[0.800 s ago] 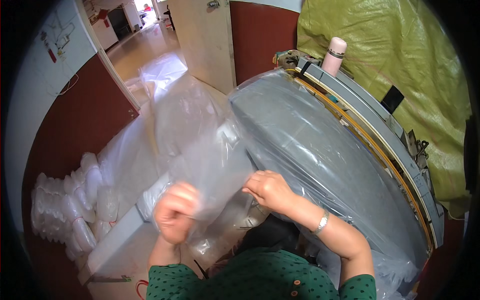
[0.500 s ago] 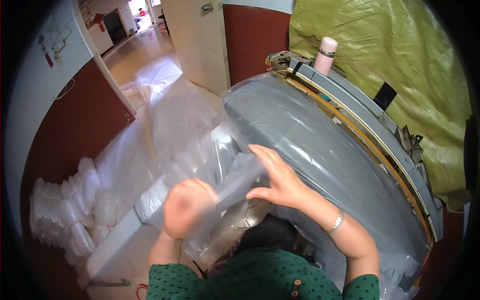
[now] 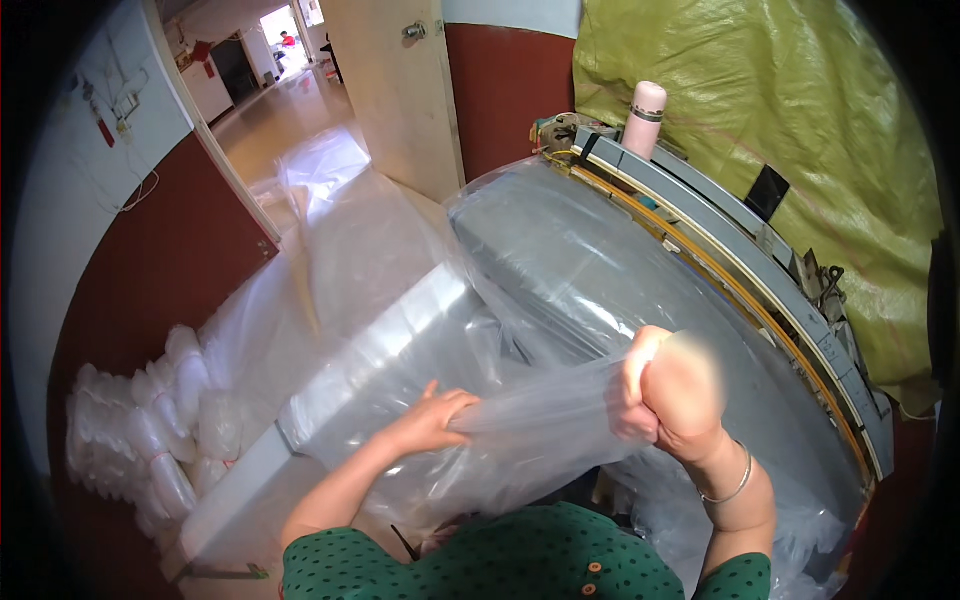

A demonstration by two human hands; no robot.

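I see both hands on film (image 3: 545,425): left hand (image 3: 435,420) pinching it, right hand (image 3: 665,395) fisted around gathered end. Film stretched taut over grey machine (image 3: 600,290); flask (image 3: 643,118) at machine's far edge.

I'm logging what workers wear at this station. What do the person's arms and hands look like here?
Both forearms are bare, with no gloves on the left hand or the right hand. A thin silver bangle circles the right wrist. Short sleeves of a dark green top with small black dots and round buttons end above the elbows.
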